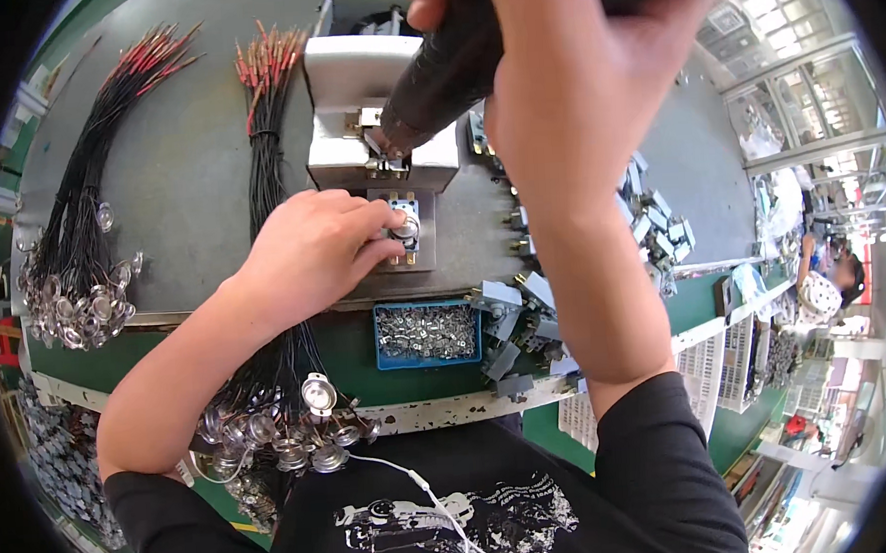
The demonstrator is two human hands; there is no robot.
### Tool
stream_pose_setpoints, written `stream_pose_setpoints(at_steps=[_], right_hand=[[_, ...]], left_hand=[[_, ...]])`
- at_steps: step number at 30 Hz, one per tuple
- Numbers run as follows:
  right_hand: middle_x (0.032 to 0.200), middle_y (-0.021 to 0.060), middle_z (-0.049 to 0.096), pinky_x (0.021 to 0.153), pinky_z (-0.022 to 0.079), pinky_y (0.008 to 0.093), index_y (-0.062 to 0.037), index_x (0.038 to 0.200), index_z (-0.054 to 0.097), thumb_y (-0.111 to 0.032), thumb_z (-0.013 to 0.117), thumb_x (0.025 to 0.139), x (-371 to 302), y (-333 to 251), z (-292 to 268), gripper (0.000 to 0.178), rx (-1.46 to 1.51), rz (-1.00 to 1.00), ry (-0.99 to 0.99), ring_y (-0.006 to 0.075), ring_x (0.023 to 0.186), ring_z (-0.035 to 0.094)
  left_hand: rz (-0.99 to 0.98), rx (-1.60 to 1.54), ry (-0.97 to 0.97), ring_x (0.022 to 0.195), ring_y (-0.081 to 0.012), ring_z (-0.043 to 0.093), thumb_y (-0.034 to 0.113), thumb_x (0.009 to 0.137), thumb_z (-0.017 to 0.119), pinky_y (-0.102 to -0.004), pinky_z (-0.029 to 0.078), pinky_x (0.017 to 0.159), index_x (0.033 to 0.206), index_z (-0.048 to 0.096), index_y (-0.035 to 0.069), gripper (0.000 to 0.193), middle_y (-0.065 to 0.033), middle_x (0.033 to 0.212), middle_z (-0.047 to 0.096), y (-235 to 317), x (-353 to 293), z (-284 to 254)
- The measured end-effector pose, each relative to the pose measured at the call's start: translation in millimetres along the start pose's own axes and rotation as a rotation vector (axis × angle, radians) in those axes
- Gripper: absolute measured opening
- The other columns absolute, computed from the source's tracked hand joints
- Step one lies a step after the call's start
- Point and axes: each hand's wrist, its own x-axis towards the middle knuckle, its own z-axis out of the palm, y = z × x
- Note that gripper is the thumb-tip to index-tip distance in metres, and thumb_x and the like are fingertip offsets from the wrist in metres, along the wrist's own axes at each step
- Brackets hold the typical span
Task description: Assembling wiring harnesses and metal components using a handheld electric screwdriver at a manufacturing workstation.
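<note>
Left fingers (378, 216) pinch a round silver metal disc (406, 228), apparently steadying it; right hand (576, 104) grips a black cylindrical tool (443, 84) beyond them.

The person wears a black fabric T-shirt (321, 528) with loose, plain sleeves (663, 465) ending near the elbows. Across its front runs a white, distressed-looking vehicle print (406, 519) with lettering, crossed by a thin white cord (420, 480) bearing a small inline piece. The left hand (313, 245) and right hand (593, 88) are ungloved.

place: factory workshop | signs: workbench (181, 160), black handheld tool (443, 81), wire bundles (266, 171), blue tray (429, 361) of metal parts (426, 331)
</note>
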Motion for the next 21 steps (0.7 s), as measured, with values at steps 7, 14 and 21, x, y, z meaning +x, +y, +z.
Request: stream_pose_setpoints(at_steps=[7,14,21], right_hand=[[0.09,0.0036,0.065,0.062,0.05,0.0223,-0.0037,0.12,0.048,0.004,0.078,0.087,-16.6,22.5,13.3,0.045,-0.082,-0.022,-0.102,0.0086,0.074,0.062],[0.117,0.0101,0.064,0.081,0.057,0.0287,-0.0032,0.134,0.045,0.004,0.08,0.085,12.4,52.6,-7.9,0.062,0.214,-0.442,-0.644,0.0138,0.097,0.065],[0.106,0.0118,0.068,0.068,0.057,0.0263,-0.0034,0.138,0.035,0.006,0.069,0.092,-1.7,31.7,4.6,0.058,-0.003,-0.001,-0.366,0.0131,0.083,0.068]], left_hand=[[0.001,0.05,-0.019,0.09,-0.0291,0.069,0.029,0.094,0.07,-0.0447,0.053,0.079,0.106,0.068,0.012,0.022,-0.0069,0.087,0.072,0.5,-1.0,1.8],[0.012,0.056,-0.059,0.091,-0.0297,0.069,0.029,0.092,0.07,-0.0453,0.053,0.079,0.107,0.067,0.011,0.023,-0.0081,0.089,0.073,2.0,1.1,-0.9],[0.066,0.048,0.014,0.084,-0.0292,0.068,0.029,0.092,0.071,-0.0438,0.052,0.076,0.108,0.069,0.011,0.024,-0.0071,0.084,0.07,-4.1,0.1,3.0]])
